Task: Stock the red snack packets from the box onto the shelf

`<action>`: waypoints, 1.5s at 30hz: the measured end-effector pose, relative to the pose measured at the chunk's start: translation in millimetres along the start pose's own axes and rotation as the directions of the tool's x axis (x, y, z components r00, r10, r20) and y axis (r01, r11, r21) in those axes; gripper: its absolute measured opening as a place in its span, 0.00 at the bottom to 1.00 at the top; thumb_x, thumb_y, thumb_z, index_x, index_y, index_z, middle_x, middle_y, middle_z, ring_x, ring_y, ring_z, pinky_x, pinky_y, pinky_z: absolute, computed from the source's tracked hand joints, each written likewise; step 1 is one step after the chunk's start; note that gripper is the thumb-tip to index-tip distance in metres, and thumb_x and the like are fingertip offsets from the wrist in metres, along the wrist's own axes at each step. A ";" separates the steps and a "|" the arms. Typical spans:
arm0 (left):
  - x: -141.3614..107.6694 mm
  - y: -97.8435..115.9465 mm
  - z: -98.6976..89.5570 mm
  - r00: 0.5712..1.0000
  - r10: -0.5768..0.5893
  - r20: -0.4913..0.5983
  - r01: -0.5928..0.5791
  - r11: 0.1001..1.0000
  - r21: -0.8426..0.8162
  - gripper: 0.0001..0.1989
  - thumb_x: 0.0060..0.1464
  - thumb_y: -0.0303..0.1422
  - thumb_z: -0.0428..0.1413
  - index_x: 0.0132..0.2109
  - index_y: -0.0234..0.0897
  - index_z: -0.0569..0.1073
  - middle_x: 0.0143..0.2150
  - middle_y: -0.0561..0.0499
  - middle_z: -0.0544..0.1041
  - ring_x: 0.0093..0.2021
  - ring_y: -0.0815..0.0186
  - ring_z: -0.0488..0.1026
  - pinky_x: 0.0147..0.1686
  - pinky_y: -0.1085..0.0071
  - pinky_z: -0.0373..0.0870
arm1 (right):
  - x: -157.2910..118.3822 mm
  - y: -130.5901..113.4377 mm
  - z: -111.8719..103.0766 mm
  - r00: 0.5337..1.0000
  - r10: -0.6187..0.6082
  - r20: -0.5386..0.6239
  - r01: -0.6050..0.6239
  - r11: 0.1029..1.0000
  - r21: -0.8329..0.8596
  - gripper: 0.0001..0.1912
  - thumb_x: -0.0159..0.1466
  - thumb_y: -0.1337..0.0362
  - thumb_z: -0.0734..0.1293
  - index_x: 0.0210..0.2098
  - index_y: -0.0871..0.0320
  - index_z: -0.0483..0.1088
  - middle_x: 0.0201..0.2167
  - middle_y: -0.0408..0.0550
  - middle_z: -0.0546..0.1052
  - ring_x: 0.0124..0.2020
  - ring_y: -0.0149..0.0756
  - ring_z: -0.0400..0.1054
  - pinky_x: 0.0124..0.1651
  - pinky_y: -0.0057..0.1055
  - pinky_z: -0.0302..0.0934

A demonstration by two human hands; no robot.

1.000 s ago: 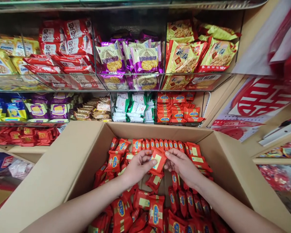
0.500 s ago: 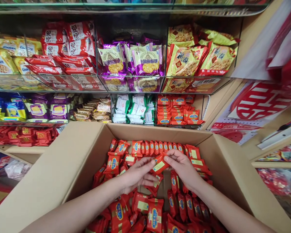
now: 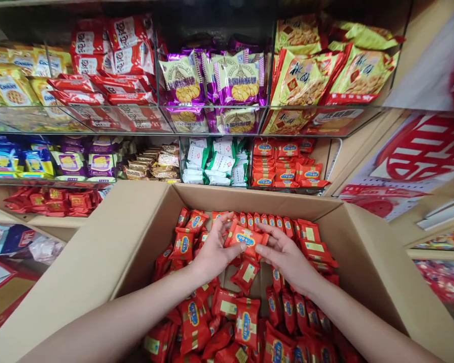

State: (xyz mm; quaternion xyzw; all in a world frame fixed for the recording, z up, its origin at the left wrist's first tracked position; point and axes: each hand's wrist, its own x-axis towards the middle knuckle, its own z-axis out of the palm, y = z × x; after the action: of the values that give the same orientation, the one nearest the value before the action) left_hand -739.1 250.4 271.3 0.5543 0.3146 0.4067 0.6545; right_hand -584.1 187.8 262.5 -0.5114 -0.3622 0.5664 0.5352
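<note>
Between my two hands is a small red snack packet [image 3: 245,239], its blue label facing up. My left hand [image 3: 216,250] grips its left end, thumb on top. At the right end, my right hand [image 3: 285,254] pinches it with thumb and fingers. Both hands are over an open cardboard box [image 3: 261,196] holding many similar red packets. Some stand in a row along the box's far wall, others upright at the right, and a loose pile [image 3: 227,322] lies at the near side. A single packet [image 3: 245,275] lies just below my hands.
Behind the box are shelves with clear dividers, holding purple biscuit packets [image 3: 238,83], yellow packets [image 3: 306,83] and white-green packets [image 3: 221,161]. Matching red packets [image 3: 287,164] fill a lower compartment. The box's left flap [image 3: 79,262] folds outward. Red-and-white decorations [image 3: 419,151] hang at the right.
The packet has been turned over, so its blue label shows instead of the pale panel. My left hand has closed further around it. The view has shifted slightly.
</note>
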 end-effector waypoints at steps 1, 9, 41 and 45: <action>-0.8 -0.4 0.3 1.000 -0.012 0.014 0.012 1.000 -0.016 0.35 0.36 0.25 0.63 0.52 0.42 0.58 0.48 0.50 0.64 0.51 0.63 0.60 0.46 0.70 0.62 | 0.1 0.5 0.6 1.000 0.006 -0.002 -0.006 1.000 -0.020 0.28 0.48 0.59 0.71 0.48 0.56 0.62 0.39 0.47 0.74 0.38 0.34 0.68 0.40 0.32 0.62; 0.3 -2.2 -0.7 0.988 -0.147 0.048 0.152 0.977 -0.146 0.30 0.38 0.29 0.63 0.48 0.38 0.59 0.35 0.54 0.69 0.33 0.72 0.69 0.35 0.74 0.65 | 2.2 5.0 -3.5 0.996 -0.081 -0.019 0.075 0.973 -0.220 0.17 0.49 0.58 0.70 0.35 0.59 0.65 0.31 0.43 0.73 0.31 0.30 0.66 0.35 0.29 0.60; -17.2 -18.6 -4.1 0.866 -0.353 0.355 0.238 0.914 0.328 0.16 0.44 0.33 0.55 0.42 0.34 0.63 0.30 0.54 0.66 0.28 0.72 0.62 0.29 0.74 0.58 | 114.2 -117.6 -108.7 0.284 -0.774 -0.566 0.117 0.614 -0.780 0.17 0.52 0.63 0.64 0.40 0.63 0.61 0.34 0.54 0.72 0.35 0.41 0.66 0.42 0.39 0.58; -20.8 -19.7 -4.6 0.844 -0.377 0.382 0.203 0.883 0.423 0.13 0.45 0.29 0.52 0.40 0.34 0.64 0.30 0.54 0.67 0.28 0.72 0.62 0.29 0.75 0.59 | 129.0 -113.0 -101.4 0.227 -0.828 -0.513 0.009 0.529 -0.849 0.15 0.54 0.65 0.60 0.40 0.65 0.63 0.36 0.58 0.70 0.37 0.44 0.64 0.42 0.39 0.55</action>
State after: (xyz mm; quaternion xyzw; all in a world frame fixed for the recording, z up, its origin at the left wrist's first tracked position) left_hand -749.3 233.2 250.3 0.6906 0.3048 0.0945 0.6490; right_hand -447.0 318.6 324.3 -0.7495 -0.3284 -0.1884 0.5430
